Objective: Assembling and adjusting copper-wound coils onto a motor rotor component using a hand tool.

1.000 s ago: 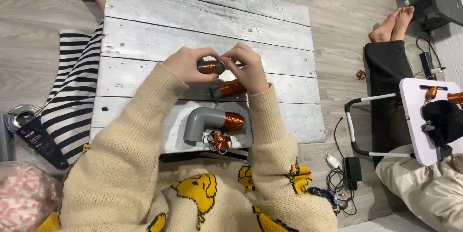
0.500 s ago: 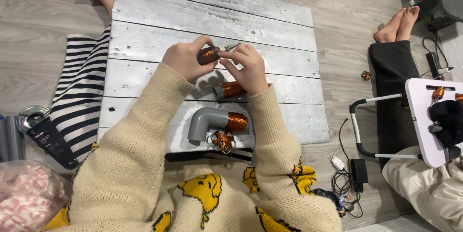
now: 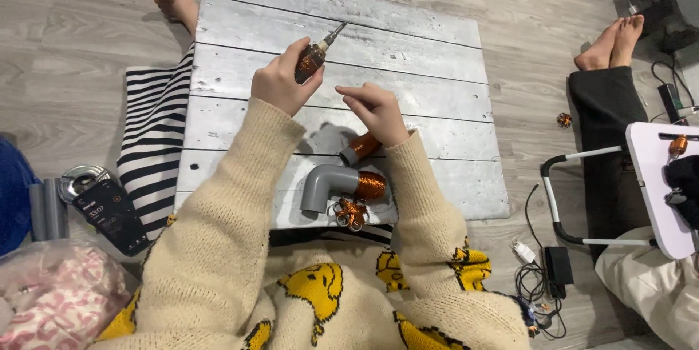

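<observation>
My left hand (image 3: pixel 280 82) grips a small tool (image 3: pixel 314 55) with an orange-brown handle and a metal tip that points up and to the right, over the grey wooden board (image 3: pixel 408 44). My right hand (image 3: pixel 378 111) hovers just right of it with fingers half curled and nothing in them. Below the right hand lies a short grey pipe piece wrapped in copper wire (image 3: pixel 360 149). Nearer to me sits a grey pipe elbow (image 3: pixel 328 184) with a copper-wire coil on one end, and a loose tangle of copper wire (image 3: pixel 351 213).
A striped cloth (image 3: pixel 156 139) lies left of the board, with a phone (image 3: pixel 113 215), a tape roll (image 3: pixel 79 179) and a plastic bag (image 3: pixel 51 299). Another person's bare feet (image 3: pixel 615 41) and a small white table (image 3: pixel 659 183) are at the right. Cables and a charger (image 3: pixel 550 270) lie on the floor.
My hands have come apart. The left hand has lifted the orange-handled tool up and away, and the right hand has let go and drawn back.
</observation>
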